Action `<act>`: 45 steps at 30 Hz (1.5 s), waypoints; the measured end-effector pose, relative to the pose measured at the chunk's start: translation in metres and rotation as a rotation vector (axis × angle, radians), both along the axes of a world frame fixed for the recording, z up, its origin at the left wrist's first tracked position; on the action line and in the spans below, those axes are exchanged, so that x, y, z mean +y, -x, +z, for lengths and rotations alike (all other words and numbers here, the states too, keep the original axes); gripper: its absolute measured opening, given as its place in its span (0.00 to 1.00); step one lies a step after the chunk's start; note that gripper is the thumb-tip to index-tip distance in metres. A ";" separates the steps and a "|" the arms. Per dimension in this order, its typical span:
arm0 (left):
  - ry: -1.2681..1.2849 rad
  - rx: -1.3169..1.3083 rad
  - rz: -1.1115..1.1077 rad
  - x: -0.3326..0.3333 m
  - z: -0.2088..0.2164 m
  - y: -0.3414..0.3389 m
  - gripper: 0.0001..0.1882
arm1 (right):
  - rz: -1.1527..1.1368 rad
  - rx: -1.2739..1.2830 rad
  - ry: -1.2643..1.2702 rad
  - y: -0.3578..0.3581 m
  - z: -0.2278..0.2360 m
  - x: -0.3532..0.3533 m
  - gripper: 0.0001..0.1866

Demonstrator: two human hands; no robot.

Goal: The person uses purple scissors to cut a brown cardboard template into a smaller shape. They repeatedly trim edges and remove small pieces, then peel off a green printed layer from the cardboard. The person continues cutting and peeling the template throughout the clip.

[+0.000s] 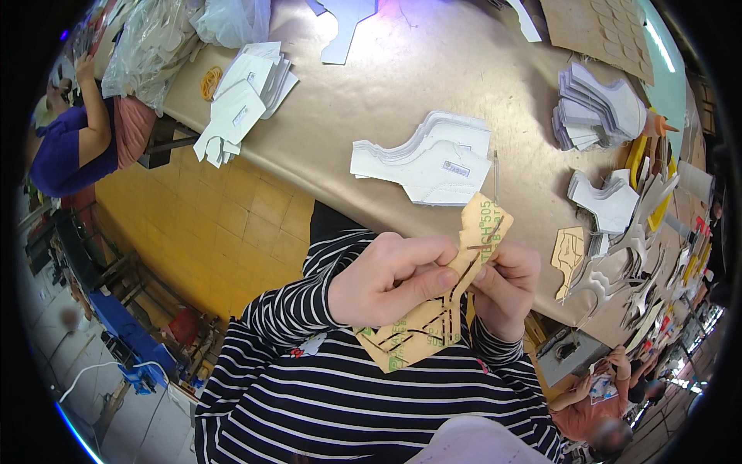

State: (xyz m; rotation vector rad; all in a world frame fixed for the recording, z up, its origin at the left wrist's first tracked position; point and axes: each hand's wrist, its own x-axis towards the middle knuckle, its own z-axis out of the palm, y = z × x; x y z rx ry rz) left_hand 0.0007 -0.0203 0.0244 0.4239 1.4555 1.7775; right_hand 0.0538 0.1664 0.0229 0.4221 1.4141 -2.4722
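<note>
A tan cardboard pattern template (417, 338), with dark slots cut in it and green print, is held up slantwise in front of my striped top. My left hand (390, 280) pinches its left edge at the narrow middle, thumb on top. On the opposite edge my right hand (506, 288) grips it between thumb and bent fingers; some fingertips are hidden behind the card. Just beyond, a stack of white cut pieces (440, 166) in a curved shape lies on the table. A slim pen-like rod (495, 174) lies at that stack's right side.
The brown-covered table (325, 131) carries more white stacks at far left (236, 108) and right (599, 108). A smaller tan template (568, 259) lies near loose curved strips (618, 271). Rubber bands (210, 81) sit at the left edge. Other people (77, 147) are at left and lower right.
</note>
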 end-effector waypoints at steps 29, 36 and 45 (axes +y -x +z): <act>0.394 0.247 0.474 0.012 -0.003 0.012 0.07 | 0.135 0.102 -0.517 0.017 -0.011 0.004 0.15; 0.395 0.178 0.432 0.010 -0.001 0.012 0.07 | 0.155 0.046 -0.488 0.016 -0.012 -0.001 0.10; 0.120 -0.182 0.365 0.007 0.006 0.012 0.08 | 0.140 -0.131 -0.099 0.019 0.003 0.001 0.07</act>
